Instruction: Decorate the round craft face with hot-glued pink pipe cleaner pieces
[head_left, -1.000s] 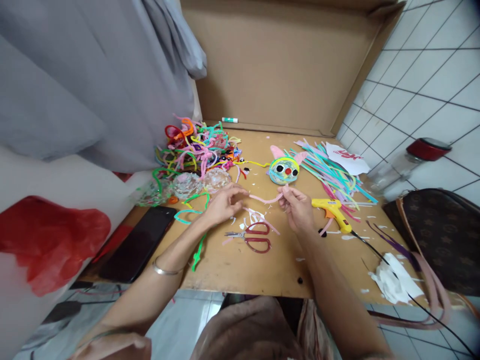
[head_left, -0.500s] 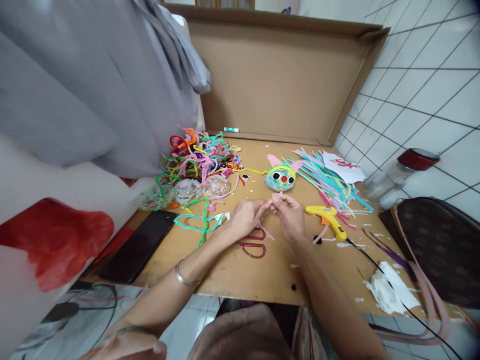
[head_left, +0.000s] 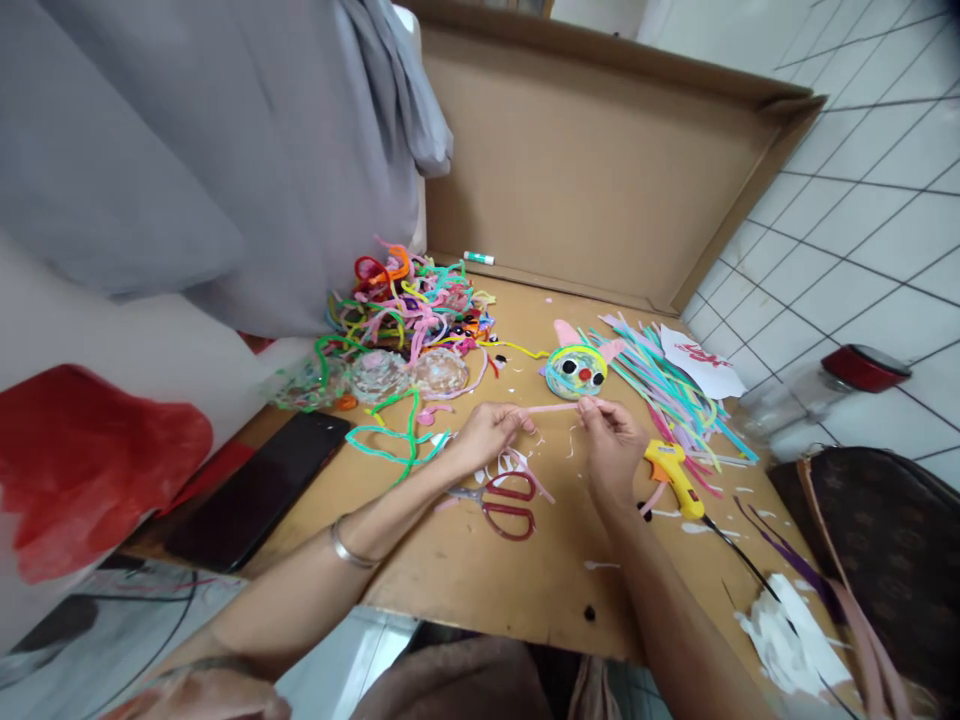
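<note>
1. Fingers of my left hand [head_left: 487, 432] pinched one end of a pink pipe cleaner [head_left: 553, 407], closed tight around it just above the table [head_left: 465, 560].
2. My right hand [head_left: 611, 440] gripped the other end between thumb and fingertips, so the pink strand ran nearly straight and level between my two hands.
3. That strand hung in the air just in front of a small round craft face [head_left: 575, 369] with pink ears, black eyes and a red nose, which lay flat on the table beyond my hands.
4. Red-handled scissors [head_left: 504, 502] lay on the table below my hands, blades pointing left, with pale paper scraps [head_left: 512, 463] beside them.
5. A yellow glue gun [head_left: 673, 474] rested just to the right of my right wrist, its black cord trailing off toward the table's near right corner.
6. A loose bundle of straight pipe cleaners [head_left: 667, 385] in pastel colours lay behind the glue gun, and a tangled heap of bent ones [head_left: 409, 300] sat at the far left of the table.
7. A green pipe cleaner [head_left: 390, 440] curled on the table near my left forearm, and a dark phone [head_left: 255, 490] lay at the table's left edge.
8. A silver bangle [head_left: 351, 545] sat on my left wrist.
9. A brown cardboard sheet [head_left: 600, 170] stood upright behind everything.
</note>
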